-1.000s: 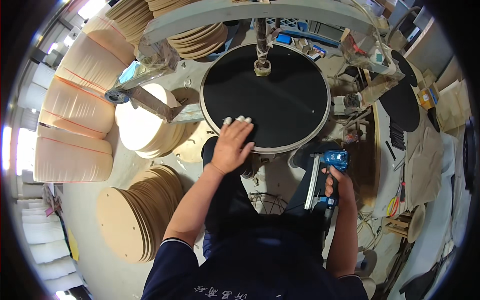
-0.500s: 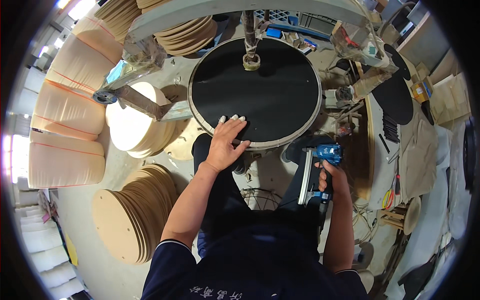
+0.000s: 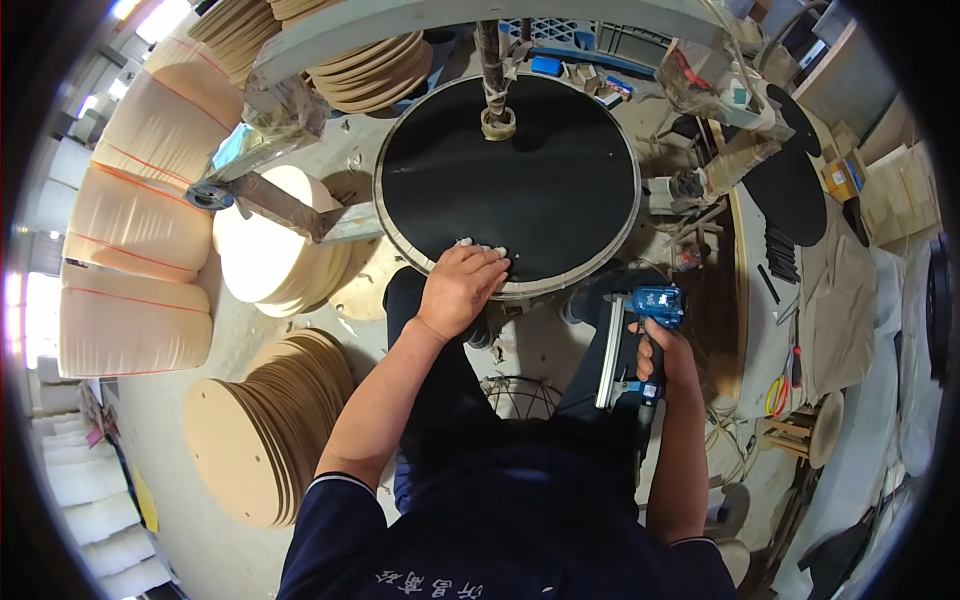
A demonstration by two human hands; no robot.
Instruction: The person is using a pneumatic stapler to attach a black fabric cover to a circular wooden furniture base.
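Observation:
A round disc covered in black fabric, with a pale rim, lies before me under a vertical post. Resting on its near edge is my left hand, palm down and holding nothing, its fingers close together on the fabric. White coverings show on some of its fingertips; the thumb is mostly hidden. To the right of the disc, over my right thigh, my right hand is closed round the handle of a blue staple gun. The gun's long silver magazine stands to the left of my fingers, apart from the disc.
A metal frame arches over the disc. Stacked wooden discs stand on the floor at left, beside wrapped cream rolls. On the right-hand table lie black strips and scissors. Small boxes sit behind the disc.
My left hand has slid slightly right along the near edge of the disc, and its fingers have drawn in from a wider spread. My right hand and the staple gun stay put.

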